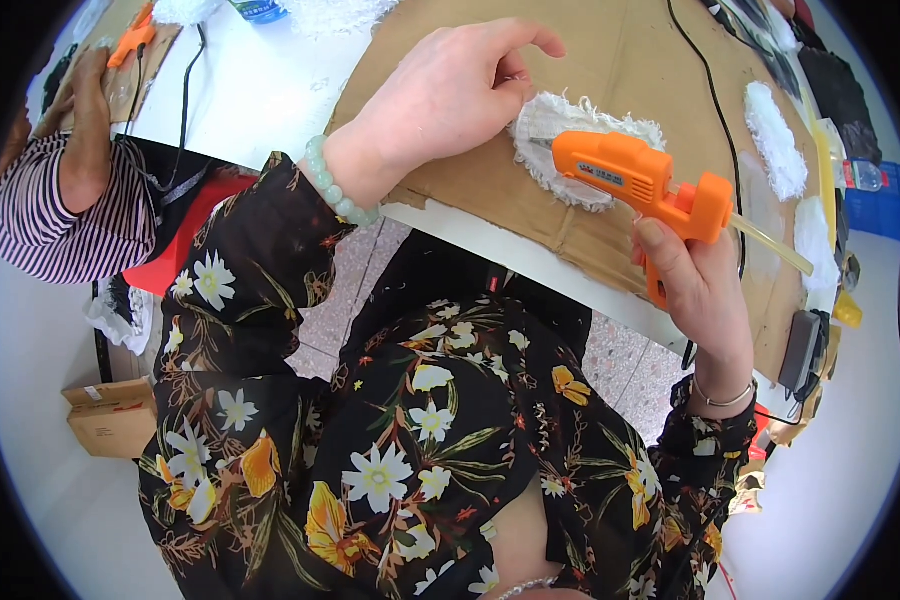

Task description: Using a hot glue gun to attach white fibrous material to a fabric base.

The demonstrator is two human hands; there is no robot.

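My right hand (705,290) grips an orange hot glue gun (615,165), with a clear glue stick (785,250) poking out of its back. The gun's nozzle points left, over an oval white fabric piece (580,192) with frayed edges that lies on brown cardboard. At the upper left edge of that piece is my left hand (440,95). Its thumb and a finger are pinched together while the index finger sticks out, bent. Whatever is between those fingertips is too small to make out.
Cardboard (450,150) covers much of the white table. More frayed white pieces (775,140) lie to the right, near a black cable (715,90) and a dark box-shaped adapter (800,350). At far left a person in a striped top (70,205) handles another orange glue gun (133,40).
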